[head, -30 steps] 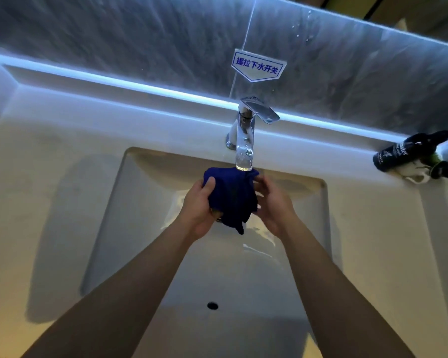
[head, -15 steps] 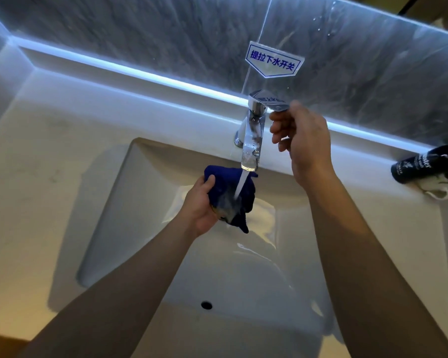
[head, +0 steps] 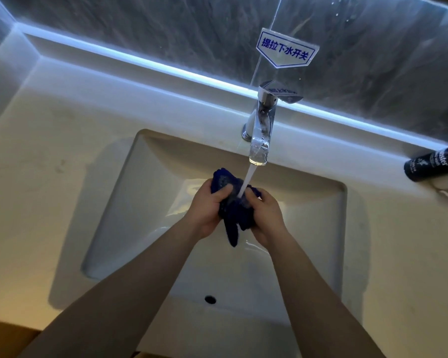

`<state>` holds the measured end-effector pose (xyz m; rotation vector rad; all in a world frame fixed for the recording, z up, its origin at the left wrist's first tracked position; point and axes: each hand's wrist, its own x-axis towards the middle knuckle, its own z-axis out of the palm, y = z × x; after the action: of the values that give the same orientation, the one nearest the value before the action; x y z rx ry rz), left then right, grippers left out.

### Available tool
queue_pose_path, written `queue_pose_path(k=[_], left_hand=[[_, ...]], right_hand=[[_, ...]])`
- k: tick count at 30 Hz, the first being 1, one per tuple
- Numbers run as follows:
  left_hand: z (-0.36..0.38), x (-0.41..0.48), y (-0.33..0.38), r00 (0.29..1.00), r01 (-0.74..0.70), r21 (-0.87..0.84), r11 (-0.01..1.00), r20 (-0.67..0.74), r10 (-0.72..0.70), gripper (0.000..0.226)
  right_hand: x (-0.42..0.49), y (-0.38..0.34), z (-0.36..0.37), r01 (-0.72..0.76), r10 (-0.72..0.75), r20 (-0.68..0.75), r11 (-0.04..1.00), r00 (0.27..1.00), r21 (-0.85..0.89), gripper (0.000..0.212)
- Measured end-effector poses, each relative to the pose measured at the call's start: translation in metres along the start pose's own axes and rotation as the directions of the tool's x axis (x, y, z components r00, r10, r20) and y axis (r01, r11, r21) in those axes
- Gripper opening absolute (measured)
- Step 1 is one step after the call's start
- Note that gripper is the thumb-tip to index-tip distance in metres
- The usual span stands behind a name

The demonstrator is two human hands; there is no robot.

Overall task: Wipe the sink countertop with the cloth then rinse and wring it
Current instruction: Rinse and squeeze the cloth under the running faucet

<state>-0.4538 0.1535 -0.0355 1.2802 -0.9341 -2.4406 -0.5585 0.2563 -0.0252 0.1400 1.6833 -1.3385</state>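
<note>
**Rinsing under way**

Dark blue cloth (head: 233,213) bunched over the basin (head: 130,202), under the running faucet (head: 260,130), clasped by left hand (head: 207,210) and right hand (head: 267,215). Next, probably: tap off, opposing twist to wring.

pretty dim overall, main light is the cold LED strip (head: 166,65) under the mirror (head: 192,29), warm tint lower left, soft shadows in the sink (head: 140,202), edges bend from wide-angle lens
</note>
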Motion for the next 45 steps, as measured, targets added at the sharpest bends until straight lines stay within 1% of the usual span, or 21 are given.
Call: queue_pose_path(k=[2,4,6,8,10,13,15,17,20,22,24,25,28,30,32,34,37,40,42,44,45], left_hand=[[-0.001,0.003,0.004,0.993,-0.069,0.161,0.985,-0.080,0.083,0.028],[-0.001,0.007,0.008,0.973,-0.119,0.322,0.939,-0.152,0.175,0.019],[0.001,0.008,0.013,0.947,-0.147,0.432,0.890,-0.197,0.252,0.023],[0.003,0.008,0.015,0.926,-0.140,0.458,0.878,-0.254,0.280,0.035],[0.009,0.005,0.015,0.928,-0.112,0.426,0.898,-0.278,0.248,0.041],[0.018,0.002,0.011,0.964,-0.030,0.256,0.966,-0.249,0.096,0.043],[0.019,-0.002,0.012,0.982,0.049,0.100,0.994,-0.187,-0.030,0.046],[0.018,-0.004,0.014,0.986,0.097,0.007,0.995,-0.135,-0.095,0.046],[0.018,-0.007,0.012,0.971,-0.055,0.107,0.993,-0.224,0.078,0.022],[0.022,-0.009,0.008,0.956,-0.106,0.017,0.994,-0.274,0.107,0.019],[0.028,-0.011,0.007,0.946,-0.168,-0.079,0.983,-0.295,0.138,0.022],[0.030,-0.010,0.007,0.931,-0.221,-0.019,0.975,-0.303,0.205,0.019],[0.032,-0.008,0.005,0.878,-0.317,0.399,0.860,-0.220,0.426,0.012],[0.035,-0.006,-0.001,0.881,-0.292,0.585,0.756,-0.143,0.451,0.022],[0.039,-0.003,-0.006,0.895,-0.250,0.658,0.710,-0.124,0.429,0.037],[0.042,0.003,-0.007,0.882,-0.242,0.678,0.694,-0.145,0.449,0.036],[0.040,0.016,-0.004,0.866,-0.247,0.693,0.677,-0.156,0.476,0.034],[0.030,0.029,0.004,0.879,-0.198,0.780,0.594,-0.128,0.460,0.047],[0.020,0.037,0.007,0.912,-0.127,0.824,0.553,-0.122,0.391,0.049],[0.013,0.041,0.010,0.930,-0.074,0.782,0.618,-0.170,0.327,0.048],[0.010,0.042,0.011,0.937,-0.051,0.698,0.714,-0.215,0.277,0.046]], right_hand=[[0.002,0.001,0.003,0.074,-0.078,-0.082,0.996,0.994,-0.050,0.014],[0.004,0.004,0.004,0.119,-0.130,-0.146,0.989,0.981,-0.083,0.014],[0.006,0.006,0.004,0.137,-0.136,-0.216,0.991,0.967,-0.008,0.018],[0.009,0.004,0.004,0.122,-0.086,-0.273,0.985,0.958,0.119,0.018],[0.012,0.002,0.005,0.065,0.009,-0.283,0.966,0.959,0.252,0.017],[0.010,0.001,0.009,-0.115,0.185,-0.153,0.918,0.971,0.380,0.012],[0.005,0.001,0.012,-0.245,0.271,-0.027,0.903,0.962,0.352,0.031],[0.002,0.004,0.011,-0.293,0.284,0.073,0.912,0.956,0.288,0.050],[0.000,0.010,0.011,-0.305,0.285,0.115,0.926,0.952,0.222,0.054],[-0.001,0.013,0.014,-0.312,0.295,0.120,0.937,0.948,0.160,0.056],[-0.001,0.015,0.022,-0.316,0.295,0.125,0.925,0.947,0.213,0.056],[-0.002,0.013,0.026,-0.317,0.296,0.118,0.909,0.948,0.270,0.056],[0.003,0.004,0.034,-0.275,0.264,0.081,0.888,0.961,0.370,0.055],[0.006,-0.003,0.037,-0.228,0.227,0.047,0.900,0.973,0.371,0.042],[0.010,-0.007,0.041,-0.184,0.190,0.022,0.906,0.981,0.382,0.034],[0.012,-0.009,0.045,-0.176,0.190,-0.006,0.922,0.982,0.346,0.035],[0.014,-0.009,0.047,-0.235,0.256,-0.057,0.942,0.965,0.241,0.049],[0.014,-0.007,0.042,-0.197,0.201,-0.056,0.979,0.978,0.055,0.053],[0.012,-0.002,0.037,-0.127,0.124,-0.037,0.989,0.992,-0.073,0.043],[0.010,0.004,0.029,-0.031,0.031,-0.001,0.989,1.000,-0.142,0.042],[0.010,0.007,0.024,0.004,-0.002,0.016,0.991,1.000,-0.131,0.045]])
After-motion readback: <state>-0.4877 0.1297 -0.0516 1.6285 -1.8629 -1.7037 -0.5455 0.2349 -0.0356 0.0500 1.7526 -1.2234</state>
